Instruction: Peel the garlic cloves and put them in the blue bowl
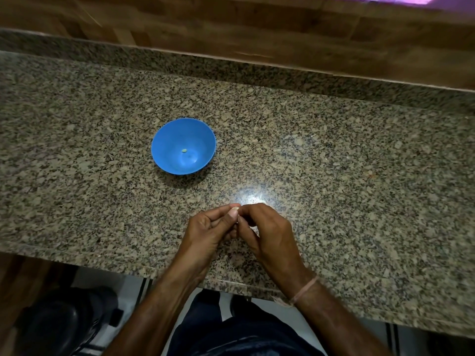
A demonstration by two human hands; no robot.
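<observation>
Above the counter, near its edge, left hand and right hand pinch one garlic clove, likely peeling it; blue bowl waits nearby for it

Head view — high, facing down-forward over countertop.

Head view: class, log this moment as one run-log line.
left hand, right hand: pinch small pale garlic clove | round blue plastic bowl: one pale piece inside

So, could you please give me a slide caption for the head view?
Left hand and right hand pinch a garlic clove near the blue bowl.
</observation>
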